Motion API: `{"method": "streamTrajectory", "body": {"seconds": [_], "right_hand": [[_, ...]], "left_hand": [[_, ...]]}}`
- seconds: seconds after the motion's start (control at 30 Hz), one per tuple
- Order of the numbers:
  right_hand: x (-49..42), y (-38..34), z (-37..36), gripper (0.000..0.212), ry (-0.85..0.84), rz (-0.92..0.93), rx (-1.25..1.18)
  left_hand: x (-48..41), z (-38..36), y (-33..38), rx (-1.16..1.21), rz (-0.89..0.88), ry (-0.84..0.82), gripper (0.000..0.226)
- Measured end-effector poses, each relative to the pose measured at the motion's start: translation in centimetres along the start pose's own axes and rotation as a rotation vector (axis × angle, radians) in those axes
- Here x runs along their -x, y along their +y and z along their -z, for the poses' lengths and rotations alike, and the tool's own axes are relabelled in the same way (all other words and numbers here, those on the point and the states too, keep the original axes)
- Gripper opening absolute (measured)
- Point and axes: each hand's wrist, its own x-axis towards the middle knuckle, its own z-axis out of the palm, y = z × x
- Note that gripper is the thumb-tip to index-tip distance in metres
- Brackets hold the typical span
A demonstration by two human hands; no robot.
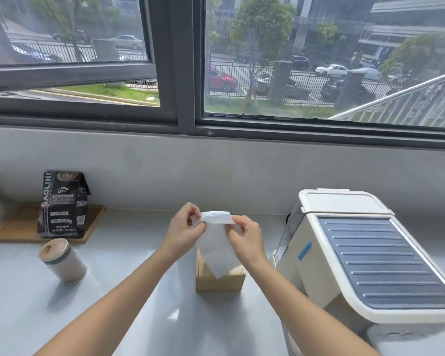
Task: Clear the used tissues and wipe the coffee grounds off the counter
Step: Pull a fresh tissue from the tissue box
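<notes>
both hands are raised over the grey counter and pinch the top edge of one white tissue between them. the left hand nips the tissue's upper left corner with thumb and forefinger closed on it, and the right hand nips the upper right corner the same way, its other fingers curled in. the top strip of the tissue is folded over between the two pinches, and the rest hangs straight down from the grip, narrowing to a point that sits at the mouth of the wooden tissue box directly below the hands; whether the tip is clear of the box or still inside it cannot be told. well to the left of the grip and farther back, a black coffee bag stands upright on a wooden tray, and a lidded cup stands on the counter just in front of that tray. to the right of the grip, near the right forearm, sits a cream coffee machine with a dark ribbed top. behind the hands, past the grey sill, is a window onto a street.
</notes>
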Motion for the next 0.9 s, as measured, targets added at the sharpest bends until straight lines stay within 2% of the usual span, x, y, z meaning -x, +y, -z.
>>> {"method": "streamTrajectory", "body": {"seconds": [0.1,0.2,0.3,0.4,0.47,0.53,0.6,0.77,0.9], "right_hand": [[1.9,-3.0,1.1,0.014,-0.026,0.076,-0.134],[3.9,-5.2,2.7,0.018,-0.034,0.144,-0.248],[6.1,-6.7,4.5,0.032,-0.023,0.155,-0.339],[8.2,-7.6,6.5,0.037,-0.085,0.088,-0.475],[9.7,-7.9,8.4,0.034,-0.229,0.050,-0.510],[11.4,-8.0,10.3,0.031,-0.398,0.046,-0.449],[13.5,-7.9,12.2,0.027,-0.495,0.048,-0.370],[18.4,-7.1,17.8,0.029,-0.517,0.075,-0.333],[22.7,-5.9,23.9,0.026,-0.572,0.005,-0.357]], "left_hand": [[1.5,1.0,3.5,0.210,0.059,0.033,0.026],[3.3,2.1,6.0,0.290,0.098,-0.157,0.053],[5.5,2.2,7.4,0.210,0.079,-0.390,0.041],[8.1,1.7,8.6,0.171,0.076,-0.361,0.030],[10.0,1.2,9.7,0.150,0.058,-0.333,0.030],[12.1,0.7,11.1,0.144,0.039,-0.339,0.027],[14.3,0.1,12.7,0.152,0.033,-0.343,0.025],[19.7,-3.0,16.1,0.172,0.022,-0.435,0.026],[24.2,-8.5,18.0,0.260,0.031,-0.403,0.030]]}}
